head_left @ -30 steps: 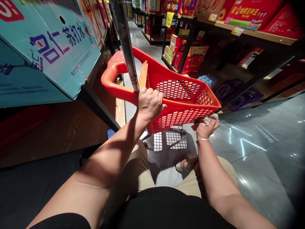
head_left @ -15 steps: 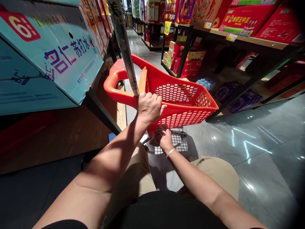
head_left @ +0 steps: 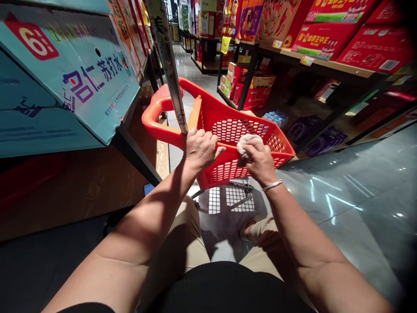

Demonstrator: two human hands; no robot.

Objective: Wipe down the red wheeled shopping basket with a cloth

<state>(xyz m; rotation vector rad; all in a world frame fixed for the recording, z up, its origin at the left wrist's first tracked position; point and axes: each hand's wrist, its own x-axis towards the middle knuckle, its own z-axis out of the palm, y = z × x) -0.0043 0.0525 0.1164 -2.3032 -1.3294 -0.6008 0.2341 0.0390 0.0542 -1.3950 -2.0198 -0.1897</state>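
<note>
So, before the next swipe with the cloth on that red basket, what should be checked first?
1. Left hand steadies the basket: closed on the near rim, right where the metal pole comes down. Ok.
2. Cloth in the right hand: bunched under the fingers and pressed on the rim. Ok.
3. Nothing lying in the basket: its bottom is hidden. Cannot tell.
4. Wheels standing firm: only part of the frame under the basket shows. Cannot tell.
5. Room on the left: the blue box juts off its shelf near the basket's handle but stays apart from it. Ok.
</note>
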